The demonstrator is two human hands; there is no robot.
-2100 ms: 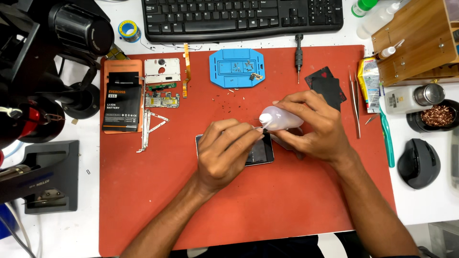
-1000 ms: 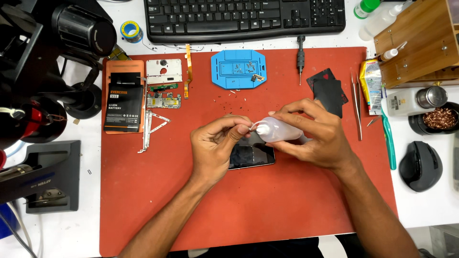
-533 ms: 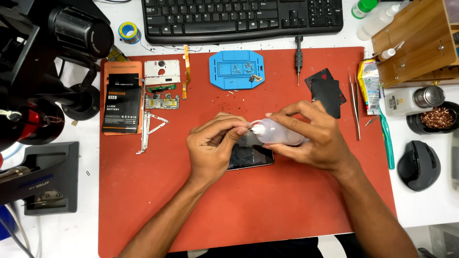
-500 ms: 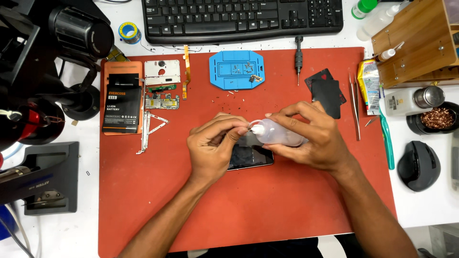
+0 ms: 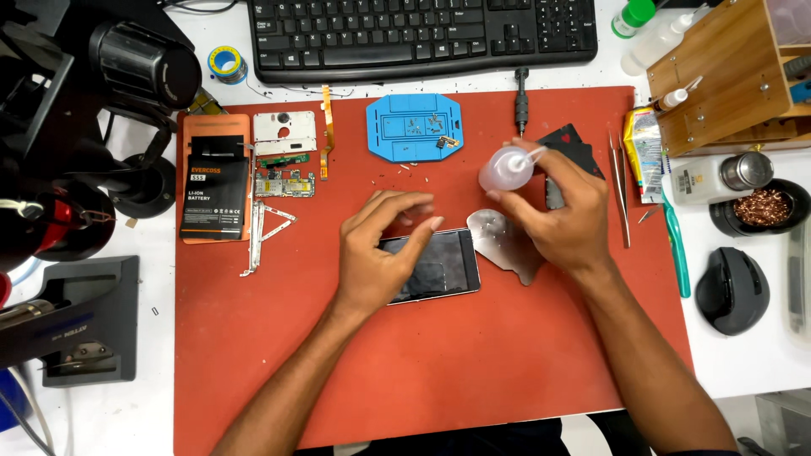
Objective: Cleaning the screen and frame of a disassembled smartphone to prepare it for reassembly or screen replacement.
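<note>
Near the middle of the frame a flat black rectangular phone with a glossy dark screen (image 5: 431, 266) lies on the red rubber work mat (image 5: 473, 371), its long side running left to right (pale streaks of reflection cross the glass). The left hand (image 5: 380, 257) rests over the phone's left end, fingers half curled and spread, clasping nothing, with the fingertips above the upper edge. Just right of the phone, touching the mat, sits a thin silver metal plate with an irregular outline (image 5: 503, 245). Above that plate, in the upper right of centre, the right hand (image 5: 562, 215) grips a small translucent plastic squeeze bottle with a thin nozzle (image 5: 507, 169), tilted with its nozzle pointing right. At the upper centre a blue plastic tray of tiny screws (image 5: 414, 127) lies on the mat, and at the upper left an orange-and-black battery pack (image 5: 215, 190).
</note>
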